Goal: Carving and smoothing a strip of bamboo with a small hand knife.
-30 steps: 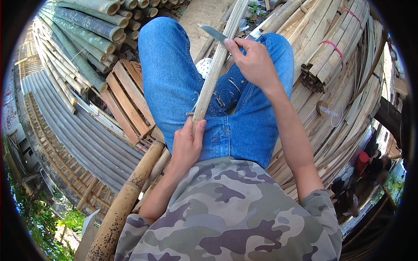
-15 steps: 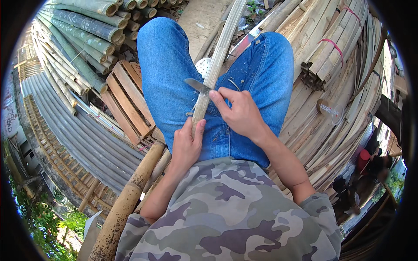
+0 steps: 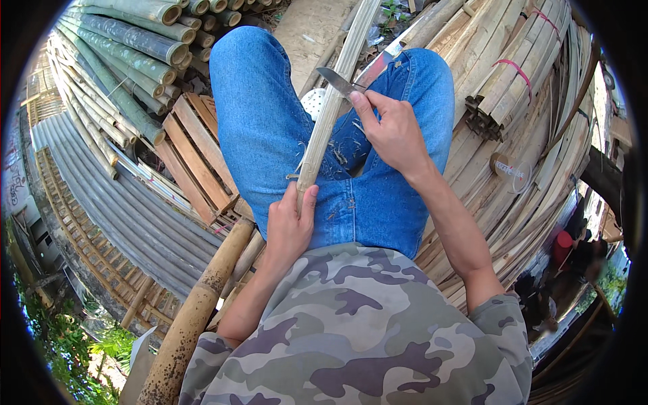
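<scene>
A long, pale bamboo strip [image 3: 329, 121] rises from my lap, slanting away between my knees past the top of the view. My left hand [image 3: 291, 219] is closed around its near end, thumb along the side. In my right hand [image 3: 393, 128] is a knife [image 3: 336, 81], gripped near the blade with thumb and forefinger; its handle is hidden by the hand. The dark blade lies across the strip, its tip out past the left edge. Thin curled shavings [image 3: 295, 174] cling by the strip above my left hand, and more bits lie on my jeans [image 3: 246, 115].
Stacked green bamboo poles [image 3: 135, 50] lie at the far left, near a wooden slatted crate [image 3: 196, 158] and grey corrugated sheeting [image 3: 128, 202]. A thick bamboo pole [image 3: 196, 317] passes close by my left arm. Bundled split bamboo [image 3: 523, 74] and loose strips [image 3: 472, 202] fill the right side.
My right hand has slid the knife up and away along the strip, from near my left hand toward the knees. The left hand keeps its hold in about the same place.
</scene>
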